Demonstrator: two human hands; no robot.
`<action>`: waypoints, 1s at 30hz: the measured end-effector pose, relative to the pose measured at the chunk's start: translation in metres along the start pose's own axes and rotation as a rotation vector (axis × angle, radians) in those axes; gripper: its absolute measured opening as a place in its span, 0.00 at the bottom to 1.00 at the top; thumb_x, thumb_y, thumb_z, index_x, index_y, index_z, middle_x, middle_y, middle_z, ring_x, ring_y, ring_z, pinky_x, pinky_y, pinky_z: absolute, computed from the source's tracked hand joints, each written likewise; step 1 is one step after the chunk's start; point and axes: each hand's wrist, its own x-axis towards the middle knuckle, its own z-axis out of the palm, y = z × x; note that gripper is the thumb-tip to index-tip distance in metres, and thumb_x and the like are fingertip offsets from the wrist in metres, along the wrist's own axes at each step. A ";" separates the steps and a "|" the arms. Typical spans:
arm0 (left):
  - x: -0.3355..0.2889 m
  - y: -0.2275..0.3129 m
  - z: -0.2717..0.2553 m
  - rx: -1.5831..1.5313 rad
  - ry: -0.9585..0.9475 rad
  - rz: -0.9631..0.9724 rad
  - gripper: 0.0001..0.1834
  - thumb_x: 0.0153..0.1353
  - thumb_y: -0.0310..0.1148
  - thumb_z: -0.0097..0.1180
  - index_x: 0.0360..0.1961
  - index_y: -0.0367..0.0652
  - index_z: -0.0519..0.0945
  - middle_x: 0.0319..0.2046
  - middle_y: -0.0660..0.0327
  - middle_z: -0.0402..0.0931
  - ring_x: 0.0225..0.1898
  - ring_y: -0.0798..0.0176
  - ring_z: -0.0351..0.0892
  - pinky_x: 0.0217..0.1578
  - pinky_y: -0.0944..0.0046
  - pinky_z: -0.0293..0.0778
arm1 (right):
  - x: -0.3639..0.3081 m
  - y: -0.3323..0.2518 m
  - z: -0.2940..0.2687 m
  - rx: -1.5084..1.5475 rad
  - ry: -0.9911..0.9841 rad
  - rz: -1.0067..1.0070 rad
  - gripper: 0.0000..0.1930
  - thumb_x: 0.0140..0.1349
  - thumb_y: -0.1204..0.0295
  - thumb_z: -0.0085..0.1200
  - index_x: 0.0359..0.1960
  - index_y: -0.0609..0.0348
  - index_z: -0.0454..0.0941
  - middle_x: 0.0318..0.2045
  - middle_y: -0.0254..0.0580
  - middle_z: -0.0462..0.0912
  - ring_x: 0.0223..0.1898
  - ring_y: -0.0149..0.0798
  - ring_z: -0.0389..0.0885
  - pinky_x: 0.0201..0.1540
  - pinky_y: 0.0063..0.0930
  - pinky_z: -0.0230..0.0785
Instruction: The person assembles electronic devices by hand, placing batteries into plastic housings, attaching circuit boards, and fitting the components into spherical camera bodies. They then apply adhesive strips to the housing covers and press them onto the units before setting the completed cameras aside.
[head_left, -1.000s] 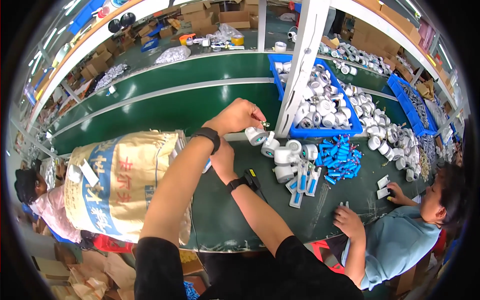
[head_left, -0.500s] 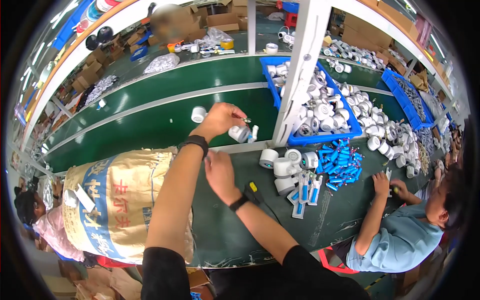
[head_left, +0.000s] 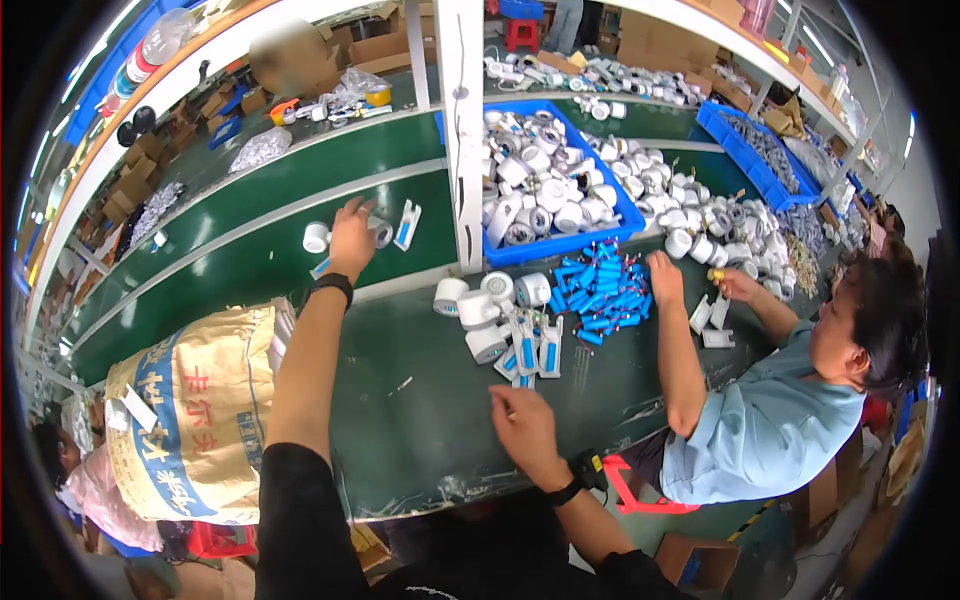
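Over the green belt (head_left: pixel 430 235), my left hand (head_left: pixel 352 240) has fingers bent and apart at a white round housing (head_left: pixel 380 232), partly hiding it. Whether they touch is unclear. Another white housing (head_left: pixel 316 237) lies left of that hand, and a white bracket (head_left: pixel 407 225) right of it. Something blue and white (head_left: pixel 320 268) shows below the fingers. My right hand (head_left: pixel 525 430), fingers loosely bent with nothing visible in them, hovers over the dark tabletop. Just beyond it are white battery holders (head_left: pixel 548 345) with blue cells, a cluster of white housings (head_left: pixel 480 312) and loose blue batteries (head_left: pixel 605 290).
A blue bin (head_left: pixel 625 215) heaped with white housings stands behind a white post (head_left: pixel 462 130). More housings (head_left: pixel 690 205) spread rightward. A co-worker (head_left: pixel 770 420) sits at right near several white holders (head_left: pixel 712 315). A woven sack (head_left: pixel 190 410) is at left.
The view has swung right. My left hand lets go of a small part it pinched; the bracket now lies right of the housing. My right hand has moved right and nearer me, away from the left forearm.
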 end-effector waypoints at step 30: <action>-0.166 0.017 -0.122 -0.461 -0.688 -0.021 0.21 0.50 0.20 0.74 0.47 0.38 0.86 0.53 0.53 0.83 0.55 0.50 0.83 0.57 0.58 0.77 | -0.040 -0.026 0.043 -0.368 -0.221 -0.154 0.34 0.54 0.59 0.74 0.60 0.62 0.75 0.35 0.46 0.85 0.39 0.50 0.85 0.35 0.43 0.79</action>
